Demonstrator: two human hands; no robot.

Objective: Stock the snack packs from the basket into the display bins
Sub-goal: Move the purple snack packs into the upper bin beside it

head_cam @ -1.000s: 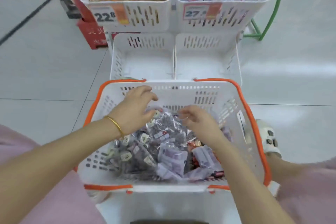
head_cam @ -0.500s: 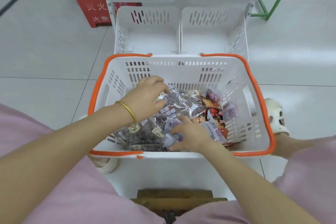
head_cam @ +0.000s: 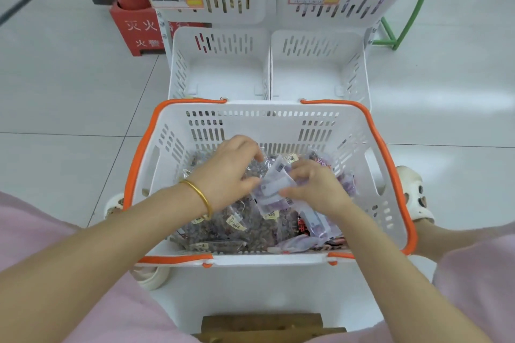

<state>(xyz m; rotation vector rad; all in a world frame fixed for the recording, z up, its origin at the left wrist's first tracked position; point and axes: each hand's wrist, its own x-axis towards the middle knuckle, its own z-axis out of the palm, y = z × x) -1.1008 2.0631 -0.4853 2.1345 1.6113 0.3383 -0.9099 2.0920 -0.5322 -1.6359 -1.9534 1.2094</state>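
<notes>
Snack pack (head_cam: pixel 274 189) now lifted; right hand (head_cam: pixel 316 191) pinches it

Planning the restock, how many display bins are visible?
4: upper left bin, upper right bin, both stocked; lower left bin, lower right bin, both empty. More may be hidden.
</notes>
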